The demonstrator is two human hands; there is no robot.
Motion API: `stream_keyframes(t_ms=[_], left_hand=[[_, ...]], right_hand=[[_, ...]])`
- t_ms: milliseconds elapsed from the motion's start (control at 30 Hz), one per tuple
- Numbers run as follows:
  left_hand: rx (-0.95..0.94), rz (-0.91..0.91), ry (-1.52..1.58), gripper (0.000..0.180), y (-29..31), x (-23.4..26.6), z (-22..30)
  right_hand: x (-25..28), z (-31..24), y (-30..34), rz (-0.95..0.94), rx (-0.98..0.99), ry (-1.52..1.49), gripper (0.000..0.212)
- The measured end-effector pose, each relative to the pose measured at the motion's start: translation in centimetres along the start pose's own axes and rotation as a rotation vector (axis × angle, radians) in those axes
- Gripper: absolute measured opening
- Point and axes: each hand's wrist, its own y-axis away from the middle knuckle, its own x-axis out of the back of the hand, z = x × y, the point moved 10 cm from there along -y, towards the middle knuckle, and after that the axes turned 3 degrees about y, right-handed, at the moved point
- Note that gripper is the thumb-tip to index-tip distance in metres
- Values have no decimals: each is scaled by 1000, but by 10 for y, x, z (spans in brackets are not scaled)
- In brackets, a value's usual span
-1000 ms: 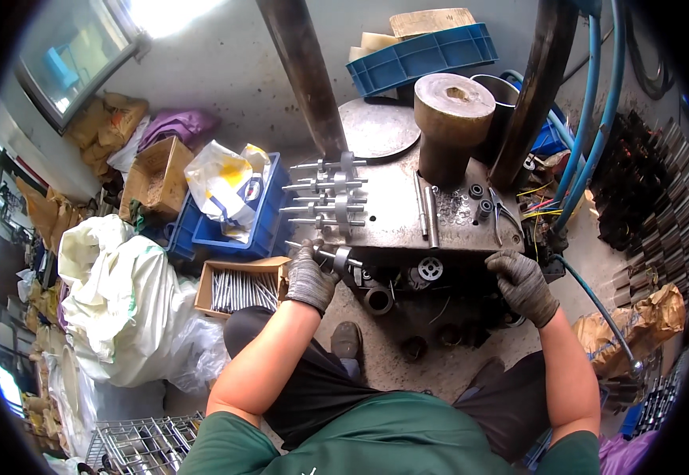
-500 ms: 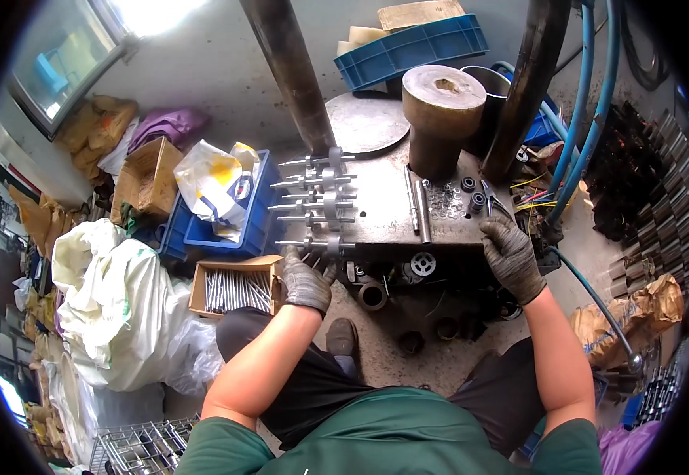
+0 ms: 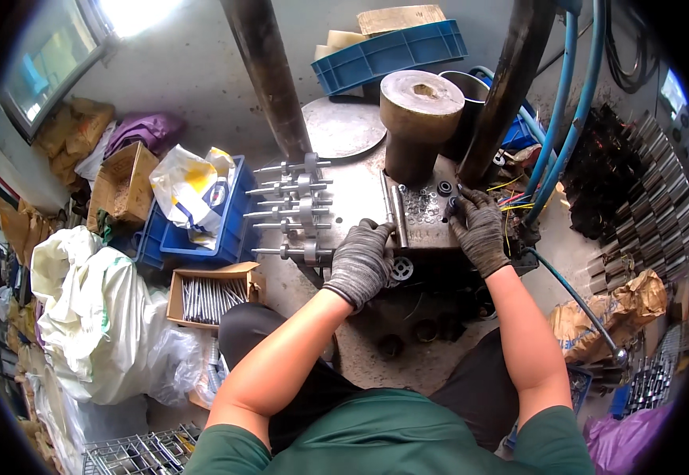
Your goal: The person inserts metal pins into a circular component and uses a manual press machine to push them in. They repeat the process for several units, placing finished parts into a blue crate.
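Note:
My left hand (image 3: 361, 264), in a grey glove, is at the front edge of the steel plate (image 3: 352, 210). Its curled fingers close over the lower end of a thin metal shaft (image 3: 388, 198); their tips are partly hidden. Beside that shaft lies a thicker steel rod (image 3: 400, 217). With the fingers of my gloved right hand (image 3: 482, 232) I pinch a small dark bearing (image 3: 452, 204) on the plate's right side. Another bearing (image 3: 444, 188) lies just beyond it. Small rings (image 3: 421, 207) are scattered between the thick rod and my right hand.
Several shafts with round collars (image 3: 310, 207) line the plate's left edge. A thick metal cylinder (image 3: 411, 150) stands behind, between two dark columns (image 3: 269, 79). Left are a blue crate (image 3: 233, 229) and a carton of rods (image 3: 211, 299). Blue hoses (image 3: 554, 134) hang at right.
My left hand has moved right from beside the rod carton to the thin shaft. My right hand has shifted from beside the pliers onto the bearing. The whole view has shifted slightly.

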Motion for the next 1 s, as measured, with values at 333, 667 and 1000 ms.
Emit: stream_keyframes(t_ms=[333,667,1000], left_hand=[[18,-31,-51,33,0,-12,-25],[825,-250,1745,28,39,-76,-61],[440,-747,1511,41,71,-98,60]], right_hand=[[20,-5,-3,82,-49,-163,24],[13,9,44,-29,-789,-1391,25],[10,-18,67,-175,-895,-1624,35]])
